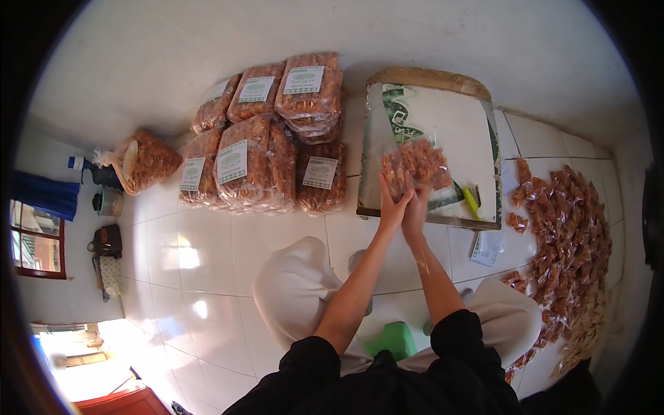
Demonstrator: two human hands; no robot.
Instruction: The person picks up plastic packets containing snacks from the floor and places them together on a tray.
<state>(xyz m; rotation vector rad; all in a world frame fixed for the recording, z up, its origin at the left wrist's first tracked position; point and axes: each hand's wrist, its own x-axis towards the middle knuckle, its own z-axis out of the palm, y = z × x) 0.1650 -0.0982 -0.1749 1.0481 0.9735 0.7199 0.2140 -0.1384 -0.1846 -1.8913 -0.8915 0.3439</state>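
Note:
On the near side of a low wooden table point(441, 114) with a worn white top, my hands meet at a cluster of small clear-plastic packets of reddish-brown snack point(423, 161). My left hand point(392, 205) grips the packets at the cluster's left end, its fingers and thumb on either side. Beside it my right hand point(416, 207) holds the cluster from the near side, its fingers partly hidden. A yellow-green stapler point(471, 202) lies near the table's front right corner.
Large labelled bags of snack point(244, 161) are stacked left of the table. Loose small packets point(565, 244) form a long heap on the right-hand floor. Printed labels point(485, 249) lie by the table. A tied bag point(148, 161) stands far left; a green stool point(391, 340) is beneath me.

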